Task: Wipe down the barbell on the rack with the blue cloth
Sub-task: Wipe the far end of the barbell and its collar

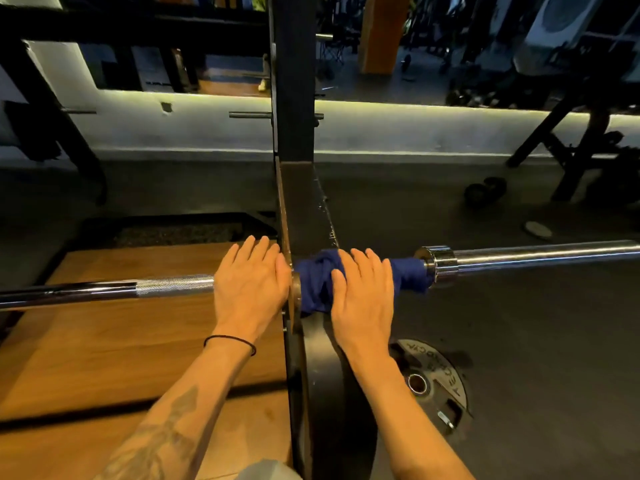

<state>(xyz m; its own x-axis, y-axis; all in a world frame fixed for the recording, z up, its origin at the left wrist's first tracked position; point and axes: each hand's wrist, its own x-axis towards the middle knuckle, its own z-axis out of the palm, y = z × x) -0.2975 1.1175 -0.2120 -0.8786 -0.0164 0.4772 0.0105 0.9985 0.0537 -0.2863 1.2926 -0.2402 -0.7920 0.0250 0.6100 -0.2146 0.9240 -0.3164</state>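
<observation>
**Barbell at the rack upright: both hands on the bar, cloth under the right**

The barbell [166,289] is lying across the view, passing behind the dark rack upright [298,140]. The left hand [249,285] is resting over the bar just left of the upright, fingers extended forward and laid over the shaft; whether they are curling under it cannot be told. A black band [230,341] is sitting on that wrist.

The right hand [363,292] is pressing down on the blue cloth [318,282], fingers fairly straight over the top, thumb lying against the bunched folds. The cloth is wrapping the bar immediately right of the upright, its left edge touching the round fitting beside the left hand, its right edge reaching the chrome collar [438,265] just beyond the right hand.

Past the collar, to the right of the right hand, the bare sleeve [547,254] is running unobstructed to the frame edge. To the left of the left hand, knurled shaft is running free toward the frame edge over a wooden platform [104,341].

Below the right forearm, a weight plate [433,379] is lying flat on the dark floor [536,358]. A dumbbell [485,190] is sitting on the floor well beyond the right hand.
</observation>
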